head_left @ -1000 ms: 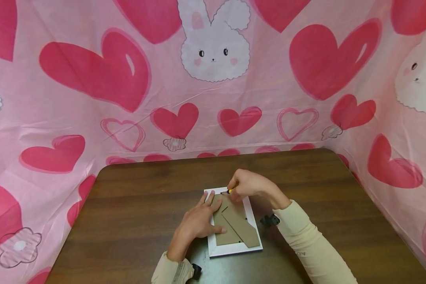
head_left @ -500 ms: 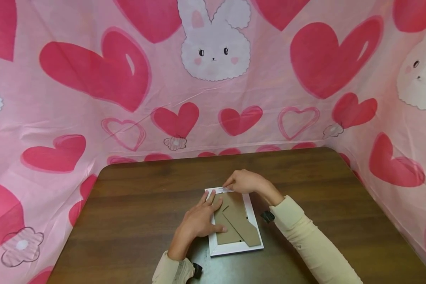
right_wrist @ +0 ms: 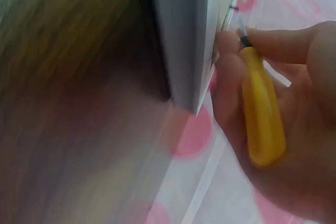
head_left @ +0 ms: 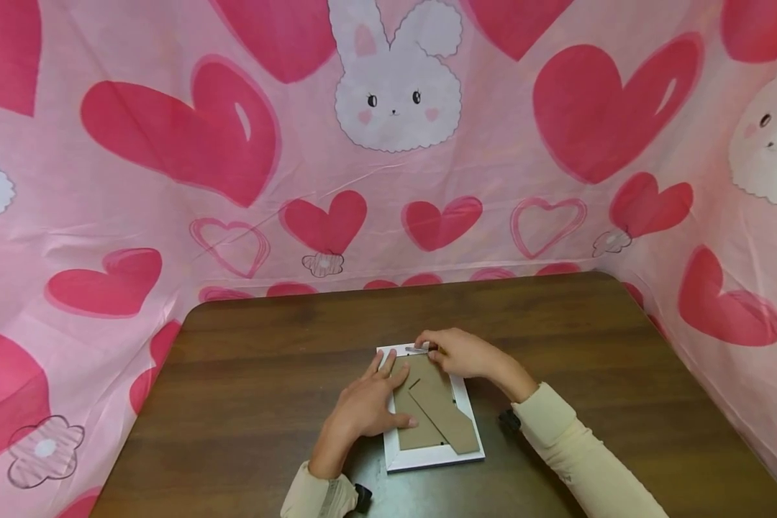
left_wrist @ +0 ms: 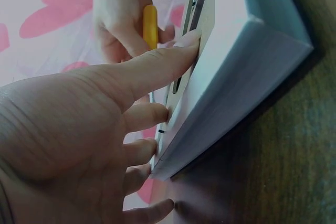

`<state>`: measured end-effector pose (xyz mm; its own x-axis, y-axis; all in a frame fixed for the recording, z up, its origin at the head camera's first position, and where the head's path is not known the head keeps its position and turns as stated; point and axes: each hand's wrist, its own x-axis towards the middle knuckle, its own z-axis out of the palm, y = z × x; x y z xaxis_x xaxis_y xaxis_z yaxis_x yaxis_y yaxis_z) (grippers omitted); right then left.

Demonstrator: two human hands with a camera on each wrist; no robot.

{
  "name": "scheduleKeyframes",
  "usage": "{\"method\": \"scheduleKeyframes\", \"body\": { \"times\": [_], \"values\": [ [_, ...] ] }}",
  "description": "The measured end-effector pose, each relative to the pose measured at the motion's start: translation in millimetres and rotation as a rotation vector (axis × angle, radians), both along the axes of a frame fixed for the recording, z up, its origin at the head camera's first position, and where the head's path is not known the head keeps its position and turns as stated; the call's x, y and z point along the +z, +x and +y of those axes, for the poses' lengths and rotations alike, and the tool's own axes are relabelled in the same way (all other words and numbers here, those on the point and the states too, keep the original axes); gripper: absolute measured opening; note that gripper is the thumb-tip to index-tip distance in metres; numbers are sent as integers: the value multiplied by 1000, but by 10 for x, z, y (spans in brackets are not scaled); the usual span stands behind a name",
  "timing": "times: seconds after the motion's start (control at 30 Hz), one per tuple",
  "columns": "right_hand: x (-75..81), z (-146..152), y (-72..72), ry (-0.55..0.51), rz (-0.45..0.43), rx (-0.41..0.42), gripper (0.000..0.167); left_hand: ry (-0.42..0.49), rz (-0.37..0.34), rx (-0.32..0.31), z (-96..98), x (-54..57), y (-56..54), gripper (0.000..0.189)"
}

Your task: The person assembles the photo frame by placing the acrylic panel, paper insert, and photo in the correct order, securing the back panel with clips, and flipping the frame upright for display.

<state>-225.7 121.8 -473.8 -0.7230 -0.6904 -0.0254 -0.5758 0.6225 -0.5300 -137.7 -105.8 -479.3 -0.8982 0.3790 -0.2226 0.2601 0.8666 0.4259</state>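
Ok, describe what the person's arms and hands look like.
The left hand and right hand are ungloved. Long cream fabric sleeves cover both arms; the left one has a greyish band near its cuff. A small black device sits at each wrist.

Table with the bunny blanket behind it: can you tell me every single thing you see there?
Picture frame: 1, white, on the table, back up
Backing board: 1, tan, inside the frame
Stand: 1, tan, lying flat on the board
Screwdriver: 1, yellow handle, in the right hand
Table: 1, brown, under the frame
Cloth: pink, hanging around the table
Bunnies: at least 2, white, printed on the cloth
Hearts: many, pink, printed on the cloth
Wrist gadgets: 2, black, one at each wrist
Sleeves: 2, cream, on the arms
Left hand: 1, bare, on the frame's left side
Right hand: 1, bare, at the frame's far end
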Motion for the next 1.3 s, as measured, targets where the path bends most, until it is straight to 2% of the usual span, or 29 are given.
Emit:
{"method": "scheduleKeyframes", "body": {
  "times": [0.1,0.23,0.47,0.83,1.13,1.3],
  "values": [
    [-23,-37,41,65,111,-65,28,5,-6,5,-15,2,3,95],
    [-90,-17,42,42,121,-137,25,9,-12,10,-12,-12,-4,95],
    [-200,18,0,-18,69,-73,32,8,-8,8,-17,-30,-18,95],
    [-196,11,-62,-70,41,-21,28,-4,-12,15,-15,-41,-18,95],
    [-170,18,-32,-29,98,22,29,0,-19,17,1,-25,-16,96],
    [-196,15,11,31,168,23,31,9,-14,7,4,-18,-10,95]
  ]
}}
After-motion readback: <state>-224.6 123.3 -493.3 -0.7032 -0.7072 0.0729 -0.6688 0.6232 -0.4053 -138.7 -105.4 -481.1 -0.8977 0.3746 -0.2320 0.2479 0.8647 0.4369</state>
